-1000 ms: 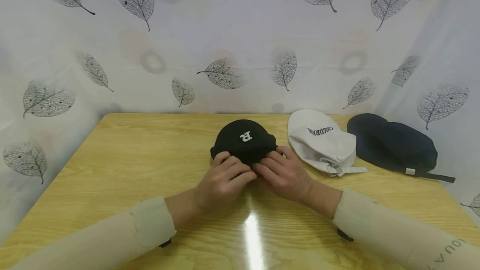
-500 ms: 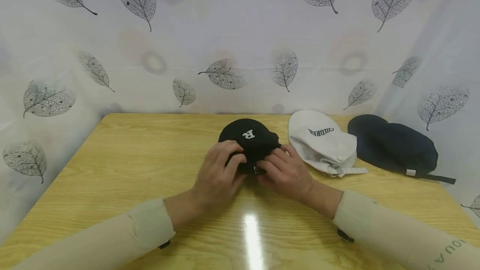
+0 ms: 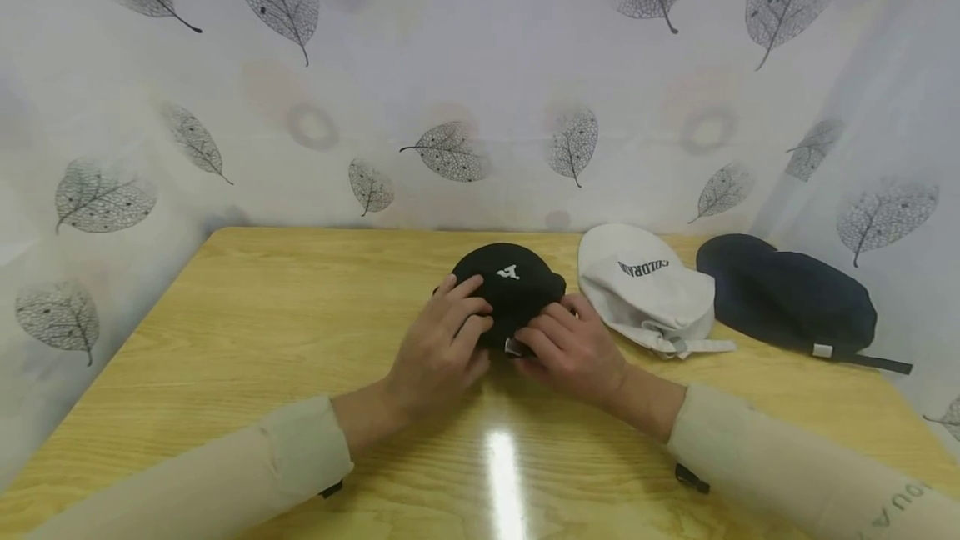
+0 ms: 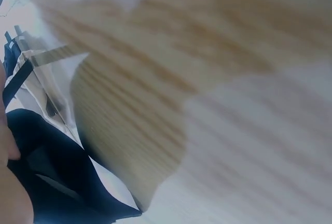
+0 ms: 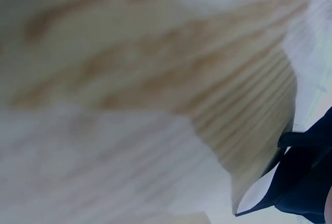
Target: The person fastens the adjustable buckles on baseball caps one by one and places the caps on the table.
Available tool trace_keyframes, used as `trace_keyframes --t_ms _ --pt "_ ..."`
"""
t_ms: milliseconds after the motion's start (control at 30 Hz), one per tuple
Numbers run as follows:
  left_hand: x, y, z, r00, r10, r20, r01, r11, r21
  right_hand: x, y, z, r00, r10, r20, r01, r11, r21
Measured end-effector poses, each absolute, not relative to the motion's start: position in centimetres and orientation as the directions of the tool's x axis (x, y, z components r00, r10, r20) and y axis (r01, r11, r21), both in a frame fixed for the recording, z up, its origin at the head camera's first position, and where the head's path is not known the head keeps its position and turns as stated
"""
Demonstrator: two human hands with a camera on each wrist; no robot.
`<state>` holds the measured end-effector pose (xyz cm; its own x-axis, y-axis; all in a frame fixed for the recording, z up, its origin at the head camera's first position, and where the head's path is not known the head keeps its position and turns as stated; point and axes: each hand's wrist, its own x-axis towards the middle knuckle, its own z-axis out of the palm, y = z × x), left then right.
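Note:
A black cap (image 3: 521, 294) with a white letter on its crown sits in the middle of the table, between both hands. My left hand (image 3: 437, 348) holds its left side, fingers spread and bent over the fabric. At the near right edge my right hand (image 3: 576, 350) grips the cap with curled fingers. A small metal buckle (image 3: 515, 347) shows beside the right fingertips. Part of the cap (image 4: 57, 146) and a bit of the hand appear at the left of the left wrist view. In the right wrist view, the cap (image 5: 306, 177) fills the lower right corner.
To the right lies a white cap (image 3: 645, 273) lettered COLORADO, its strap toward me. Beyond it is a dark navy cap (image 3: 795, 298) with a loose strap. The wooden table (image 3: 262, 315) meets a leaf-patterned curtain (image 3: 495, 65) behind.
My left hand has shifted from the near edge up onto the cap's left side, its fingers spreading. The cap's front has turned and creased, and the buckle has come into view. My right hand stays put.

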<state>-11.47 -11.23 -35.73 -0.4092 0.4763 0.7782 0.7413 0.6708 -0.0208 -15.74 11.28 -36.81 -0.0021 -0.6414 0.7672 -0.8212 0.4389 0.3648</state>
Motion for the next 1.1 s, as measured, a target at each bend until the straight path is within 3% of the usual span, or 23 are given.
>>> trace_keyframes --t_ms 367,533,867,1000,1100 --pt "-11.71 -11.3 -35.97 -0.397 0.51 0.763 0.81 0.586 0.03 -15.74 11.49 -36.77 -0.072 -0.674 0.735 -0.809 0.471 0.352" --pt "-11.62 -11.31 -36.06 -0.429 0.534 0.728 0.805 0.592 0.04 -15.69 11.54 -36.76 -0.111 -0.683 0.722 -0.818 0.475 0.324" --pt "-11.37 -11.55 -36.48 -0.539 0.579 0.612 0.763 0.643 0.063 -15.75 11.21 -36.69 -0.08 -0.651 0.755 -0.838 0.454 0.303" --pt "-11.47 -11.7 -36.66 -0.495 0.63 0.599 0.784 0.621 -0.005 -15.85 11.24 -36.78 -0.081 -0.646 0.759 -0.833 0.462 0.304" --pt "-11.49 -11.82 -36.56 -0.41 0.643 0.646 0.823 0.567 -0.041 -15.78 11.14 -36.82 -0.109 -0.639 0.761 -0.818 0.493 0.297"
